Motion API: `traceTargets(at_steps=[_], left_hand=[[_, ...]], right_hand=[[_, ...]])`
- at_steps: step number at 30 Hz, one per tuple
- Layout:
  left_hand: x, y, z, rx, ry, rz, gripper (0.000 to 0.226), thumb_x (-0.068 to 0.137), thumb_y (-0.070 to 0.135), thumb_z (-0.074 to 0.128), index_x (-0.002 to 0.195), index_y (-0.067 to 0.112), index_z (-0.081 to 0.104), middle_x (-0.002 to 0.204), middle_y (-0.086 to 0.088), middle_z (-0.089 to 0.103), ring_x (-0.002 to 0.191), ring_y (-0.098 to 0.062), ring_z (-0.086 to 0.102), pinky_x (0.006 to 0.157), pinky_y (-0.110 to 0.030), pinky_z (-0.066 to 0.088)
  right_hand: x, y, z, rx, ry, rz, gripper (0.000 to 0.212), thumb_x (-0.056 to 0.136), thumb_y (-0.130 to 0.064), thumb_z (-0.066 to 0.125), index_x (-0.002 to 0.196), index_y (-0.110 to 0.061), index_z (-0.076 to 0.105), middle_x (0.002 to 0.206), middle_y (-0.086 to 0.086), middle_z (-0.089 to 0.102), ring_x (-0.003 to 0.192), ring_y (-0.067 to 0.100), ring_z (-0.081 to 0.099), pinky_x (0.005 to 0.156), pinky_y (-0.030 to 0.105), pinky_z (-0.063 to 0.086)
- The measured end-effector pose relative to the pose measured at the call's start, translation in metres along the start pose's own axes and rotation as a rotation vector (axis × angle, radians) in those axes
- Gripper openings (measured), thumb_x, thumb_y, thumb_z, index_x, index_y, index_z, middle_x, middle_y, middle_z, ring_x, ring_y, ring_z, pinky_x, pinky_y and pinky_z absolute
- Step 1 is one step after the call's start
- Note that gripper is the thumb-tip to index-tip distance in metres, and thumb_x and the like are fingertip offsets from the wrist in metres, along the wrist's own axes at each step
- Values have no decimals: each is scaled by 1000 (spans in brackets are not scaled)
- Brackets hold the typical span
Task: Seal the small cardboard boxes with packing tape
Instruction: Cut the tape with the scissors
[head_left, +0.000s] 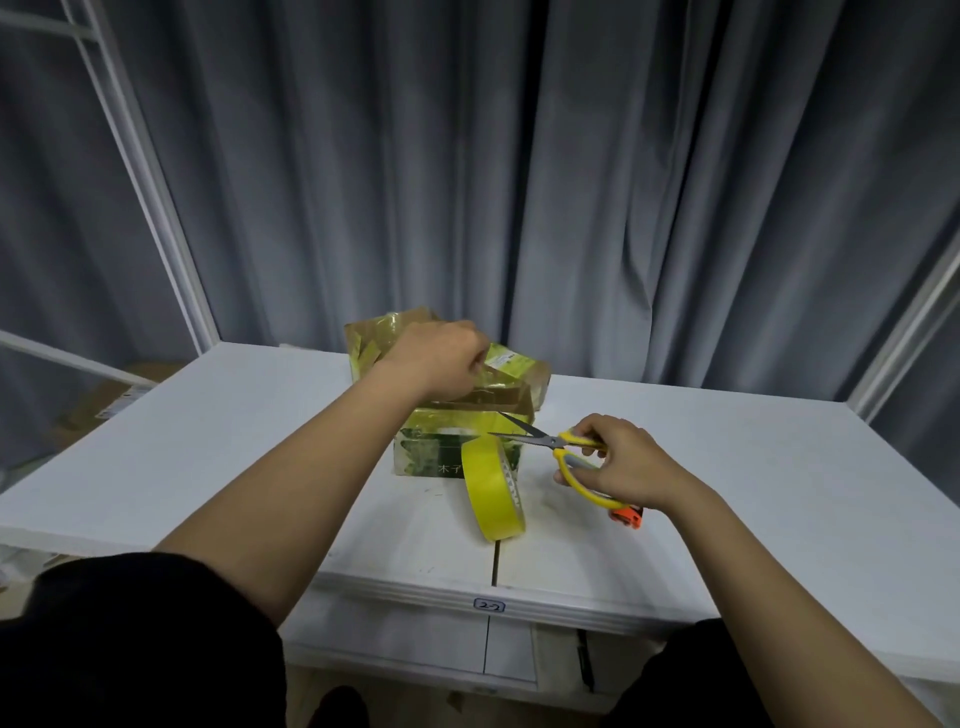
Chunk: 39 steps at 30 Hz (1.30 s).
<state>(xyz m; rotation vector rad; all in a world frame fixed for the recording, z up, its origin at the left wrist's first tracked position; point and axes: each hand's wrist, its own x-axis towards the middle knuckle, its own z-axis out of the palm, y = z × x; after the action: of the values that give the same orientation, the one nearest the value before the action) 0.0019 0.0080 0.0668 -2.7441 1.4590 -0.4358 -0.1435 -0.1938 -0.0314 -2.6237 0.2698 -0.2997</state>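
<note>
While the left hand (435, 358) rests on top of the small cardboard box (457, 415) with its fingers curled down onto the taped flaps, the right hand (621, 460) grips yellow-handled scissors (558, 447), fingers closed round the handles and the blades parted, pointing at the box's near right corner. A roll of yellow packing tape (493, 488) stands on edge on the white table (208, 441), leaning against the box's front face, just below the blades. Grey curtains (571, 182) hang behind.
</note>
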Motion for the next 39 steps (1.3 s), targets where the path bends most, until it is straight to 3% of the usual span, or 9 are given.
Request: traceTargets(at_steps=[5, 8, 15, 19, 28, 35, 39], left_hand=[[7, 10, -3, 21, 12, 28, 11, 90, 18, 45, 92, 20, 55, 102, 0, 55, 83, -21, 50, 63, -31, 33], [8, 14, -4, 27, 19, 46, 10, 90, 19, 44, 91, 21, 54, 103, -1, 55, 90, -25, 55, 65, -31, 32], [7, 15, -5, 20, 11, 56, 6, 92, 20, 44, 88, 23, 48, 93, 3, 47, 78, -19, 45, 64, -31, 33], [6, 14, -4, 18, 3, 59, 7, 93, 21, 44, 87, 24, 46, 91, 5, 42, 77, -18, 44, 64, -31, 33], [2, 2, 3, 13, 18, 44, 8, 91, 17, 43, 87, 23, 46, 90, 5, 44, 79, -18, 47, 57, -28, 30], [-40, -43, 25, -122, 33, -153, 12, 86, 12, 44, 83, 24, 47, 89, 9, 48, 80, -19, 48, 52, -27, 24], [-81, -74, 63, -236, 11, -292, 12, 90, 15, 43, 92, 20, 54, 105, 4, 56, 91, -24, 55, 65, -30, 38]], right_hand=[[13, 0, -6, -138, -126, -6, 43, 73, -57, 71, 98, -27, 54, 95, -7, 58, 88, 14, 50, 73, 28, 34], [21, -5, -4, -185, -172, -21, 39, 77, -54, 68, 98, -27, 50, 98, -4, 59, 88, 16, 50, 73, 28, 33], [33, -15, -7, -167, -264, 21, 51, 71, -59, 72, 102, -25, 51, 97, -3, 60, 88, 18, 53, 72, 29, 36], [38, -18, -8, -164, -298, 29, 46, 72, -55, 73, 100, -25, 54, 97, -1, 62, 90, 22, 55, 75, 32, 42], [46, -21, -4, -167, -262, -53, 32, 70, -43, 78, 80, -22, 55, 76, -4, 53, 69, 17, 46, 59, 30, 34], [58, -60, 18, -366, -232, -161, 32, 70, -46, 73, 78, -22, 52, 67, -8, 49, 64, 18, 45, 51, 29, 29], [62, -94, 48, -511, -259, -232, 29, 75, -46, 69, 81, -24, 51, 76, -7, 51, 70, 19, 47, 51, 28, 28]])
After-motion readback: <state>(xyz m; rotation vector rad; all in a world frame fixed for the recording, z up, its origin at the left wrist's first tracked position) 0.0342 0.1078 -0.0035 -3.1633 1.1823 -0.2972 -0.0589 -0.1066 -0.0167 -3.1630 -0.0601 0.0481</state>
